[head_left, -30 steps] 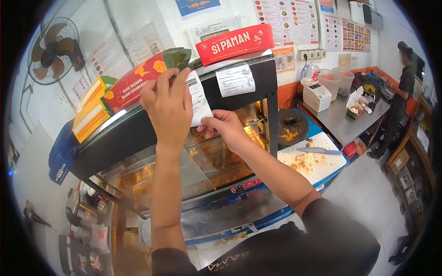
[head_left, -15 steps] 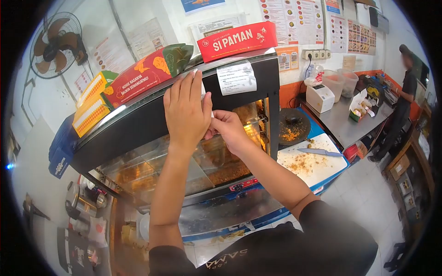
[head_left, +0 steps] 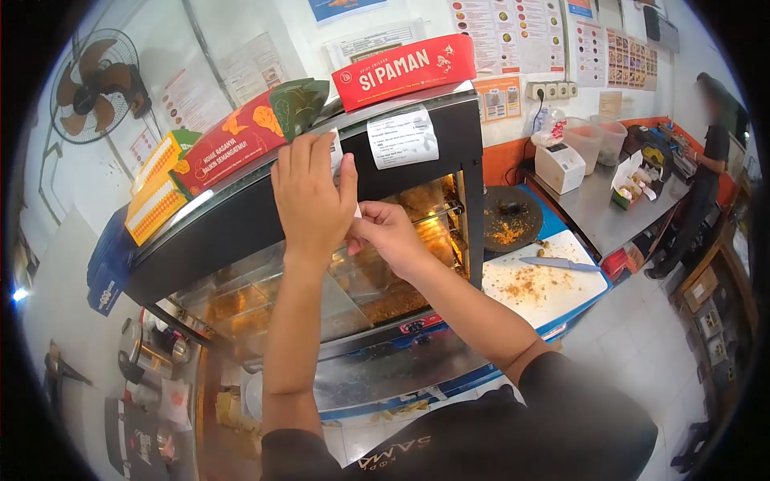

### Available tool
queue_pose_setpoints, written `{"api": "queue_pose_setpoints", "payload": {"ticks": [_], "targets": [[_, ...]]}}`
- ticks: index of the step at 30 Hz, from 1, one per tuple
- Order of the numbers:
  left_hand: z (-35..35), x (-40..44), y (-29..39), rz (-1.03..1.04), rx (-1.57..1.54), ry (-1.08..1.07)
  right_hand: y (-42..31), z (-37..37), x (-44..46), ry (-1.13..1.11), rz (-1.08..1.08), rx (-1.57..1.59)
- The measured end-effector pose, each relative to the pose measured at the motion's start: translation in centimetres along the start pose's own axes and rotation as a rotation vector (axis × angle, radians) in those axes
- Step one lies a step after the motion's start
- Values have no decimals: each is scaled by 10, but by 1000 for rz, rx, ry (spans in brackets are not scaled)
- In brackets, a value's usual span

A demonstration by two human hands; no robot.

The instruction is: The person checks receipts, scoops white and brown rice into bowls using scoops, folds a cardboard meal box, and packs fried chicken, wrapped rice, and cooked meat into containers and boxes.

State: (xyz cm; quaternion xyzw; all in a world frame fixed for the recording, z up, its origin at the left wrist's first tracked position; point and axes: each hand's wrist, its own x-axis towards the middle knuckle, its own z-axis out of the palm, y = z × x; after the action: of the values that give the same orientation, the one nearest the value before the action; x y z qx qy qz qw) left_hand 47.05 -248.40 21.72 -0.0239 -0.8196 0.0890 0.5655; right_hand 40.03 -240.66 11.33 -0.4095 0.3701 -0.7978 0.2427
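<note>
My left hand [head_left: 311, 196] lies with its fingers stretched out against the black upper front of the glass-fronted display cabinet [head_left: 216, 236]. Under its fingers and thumb runs a white paper slip [head_left: 336, 152], mostly covered by the hand. My right hand [head_left: 391, 238] is closed in a pinch at the slip's lower end, just right of my left wrist. Beside them on the same black panel is a printed receipt [head_left: 403, 139]. Behind the cabinet glass, lit brown food [head_left: 393, 303] shows.
On the cabinet top stand a red box [head_left: 405, 72] and several folded cartons [head_left: 228, 140]. To the right, a knife [head_left: 559, 263] lies on a white cutting board [head_left: 545, 280] beside a dark stone mortar [head_left: 513, 220]. Another person [head_left: 710, 168] stands by the steel counter [head_left: 605, 216].
Both hands have shifted slightly left in view, and the left hand a little lower. More of the slip's upper end shows beside the left fingers. The right hand keeps its pinch.
</note>
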Motion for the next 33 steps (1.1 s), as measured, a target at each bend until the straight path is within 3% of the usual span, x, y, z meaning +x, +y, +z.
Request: {"api": "queue_pose_setpoints", "payload": {"ticks": [10,19,27,29,30,32,33], "targets": [[8,3,1,61,4,63,0,-4,-1,2,-8,-21],[7,-3,-5,-38,-242,50,11,-31,-70,25,104,-31],[-33,-41,-5,22,-336,127,97,-149,-258,-113,599,-253],[-44,-87,2,-45,-411,164,108,-175,-309,17,824,-181],[-40,-123,4,-98,-478,169,110,-179,-332,185,870,-87],[-21,-200,32,-393,-610,138,117,-182,-373,472,929,185],[-8,-249,42,-520,-630,16,124,-183,-392,599,934,360]]}}
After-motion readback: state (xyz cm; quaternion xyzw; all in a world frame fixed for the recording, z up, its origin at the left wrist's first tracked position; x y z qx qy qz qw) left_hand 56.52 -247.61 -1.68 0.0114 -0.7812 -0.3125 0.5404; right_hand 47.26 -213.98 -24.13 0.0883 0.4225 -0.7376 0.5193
